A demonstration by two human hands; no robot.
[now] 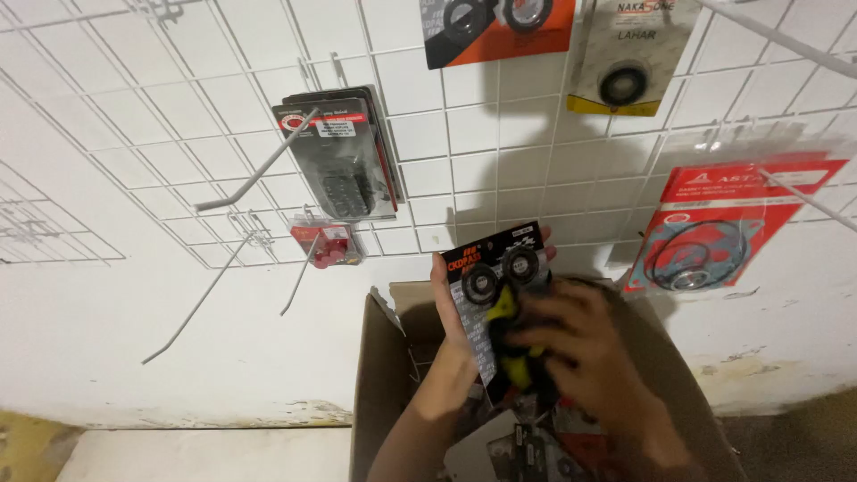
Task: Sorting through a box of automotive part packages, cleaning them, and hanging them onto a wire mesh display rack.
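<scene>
Fingers of the left hand (451, 308) are closed around a black card pack (495, 299) with two ring seals, held above the open cardboard box (379, 375), while the blurred right hand (580, 353) is curled over its yellow lower part. A slip into the box could be caused by this loose, moving grip, it is judged. On the white wire grid (178, 161) a black pack (339, 156), a small red pack (326, 243), an orange-black card (500, 31) and a red gasket pack (723, 228) are hung.
</scene>
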